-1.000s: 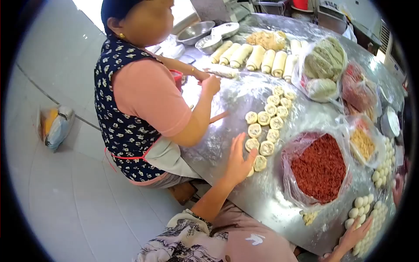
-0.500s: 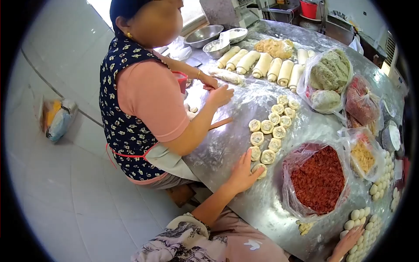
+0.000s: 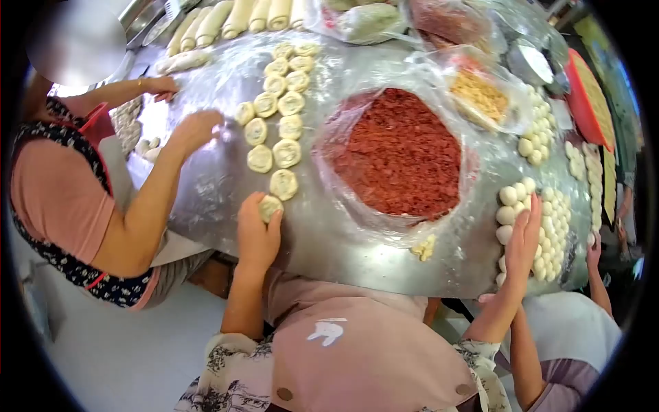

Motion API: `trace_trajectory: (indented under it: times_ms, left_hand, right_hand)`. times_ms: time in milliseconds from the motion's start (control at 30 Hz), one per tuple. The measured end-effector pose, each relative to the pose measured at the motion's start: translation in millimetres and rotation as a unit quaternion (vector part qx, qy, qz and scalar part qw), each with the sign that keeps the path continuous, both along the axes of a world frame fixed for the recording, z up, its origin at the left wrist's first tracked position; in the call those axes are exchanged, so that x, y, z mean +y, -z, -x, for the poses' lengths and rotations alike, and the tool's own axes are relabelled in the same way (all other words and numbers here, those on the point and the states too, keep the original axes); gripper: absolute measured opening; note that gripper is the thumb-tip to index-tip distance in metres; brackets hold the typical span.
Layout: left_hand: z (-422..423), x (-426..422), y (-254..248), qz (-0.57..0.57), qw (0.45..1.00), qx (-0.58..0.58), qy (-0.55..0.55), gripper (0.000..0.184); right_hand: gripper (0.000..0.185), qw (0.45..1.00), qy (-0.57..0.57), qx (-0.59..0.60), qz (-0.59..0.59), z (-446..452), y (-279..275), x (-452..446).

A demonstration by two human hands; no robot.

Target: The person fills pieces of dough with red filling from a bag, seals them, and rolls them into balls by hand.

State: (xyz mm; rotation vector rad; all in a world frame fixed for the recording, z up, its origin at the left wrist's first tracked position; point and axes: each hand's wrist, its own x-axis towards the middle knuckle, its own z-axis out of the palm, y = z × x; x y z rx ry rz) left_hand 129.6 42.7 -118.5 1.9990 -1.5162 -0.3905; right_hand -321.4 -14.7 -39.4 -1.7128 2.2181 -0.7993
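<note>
My left hand (image 3: 257,232) curls around a flattened dough round (image 3: 270,209) at the near end of a double row of similar swirled dough rounds (image 3: 287,152). The round still rests on the steel table, between my thumb and fingers. On the right, my right hand (image 3: 525,242) reaches over a batch of small white dough balls (image 3: 551,233), its fingers straight and the palm turned sideways against them. Between my hands lies a large plastic bag of chopped red filling (image 3: 405,154), with a few yellowish scraps (image 3: 423,248) beside its lower edge.
A co-worker (image 3: 65,199) sits close on my left, with both hands over the steel table (image 3: 329,264). Another person's arm (image 3: 527,357) is near my right forearm. Dough rolls (image 3: 240,17), a bag of yellow shreds (image 3: 478,96) and a red basin (image 3: 583,103) stand farther back.
My view has swung right, bringing the dough balls and a person on my right into sight. My left hand's fingers have closed around the nearest dough round; my right hand stays at the balls.
</note>
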Motion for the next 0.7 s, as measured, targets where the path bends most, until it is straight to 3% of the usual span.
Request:
trace_trajectory:
  times_ms: [33,100,167,233,267,367,433,467,567,633,700]
  left_hand:
    - [1,-3,-5,-0.033,0.999,0.021,-0.007,0.038]
    - [3,-5,-13,-0.073,0.996,0.052,-0.029,0.035]
    - [6,-6,-16,-0.082,0.992,0.08,-0.053,0.032]
    - [13,-6,-22,-0.073,0.981,0.164,-0.075,0.033]
    - [15,-6,-24,-0.068,0.969,0.221,-0.087,0.033]
    - [7,-4,-31,-0.063,0.854,0.507,-0.102,0.033]
    - [-7,-7,-39,-0.04,0.709,0.698,-0.091,0.034]
    - [-10,-9,-39,-0.012,0.657,0.753,-0.033,0.032]
    - [13,-30,-81,-0.014,0.537,0.843,-0.028,0.033]
    - [30,-40,-92,-0.065,0.509,0.858,-0.015,0.033]
    - [50,-56,-97,-0.098,0.496,0.862,0.019,0.033]
  right_hand:
    - [0.047,0.997,-0.015,-0.067,0.042,-12,-11,-6]
    - [0.043,0.995,-0.048,-0.046,0.077,-36,-25,-21]
    - [0.04,0.984,-0.152,-0.021,0.085,-75,-46,-33]
    - [0.04,0.962,-0.255,-0.094,-0.024,-117,-65,-44]
    - [0.041,0.947,-0.311,-0.069,-0.032,-132,-61,-52]
    - [0.045,0.923,-0.375,0.082,-0.013,-156,-15,-77]
    - [0.051,0.928,-0.32,0.183,-0.052,-167,-10,-93]
    - [0.051,0.932,-0.291,0.204,-0.078,-172,-7,-96]
    - [0.045,0.921,-0.279,0.252,-0.103,-183,-2,-90]
    - [0.04,0.901,-0.309,0.252,-0.172,-181,-15,-88]
    - [0.032,0.906,-0.317,0.239,-0.147,-176,-21,-84]
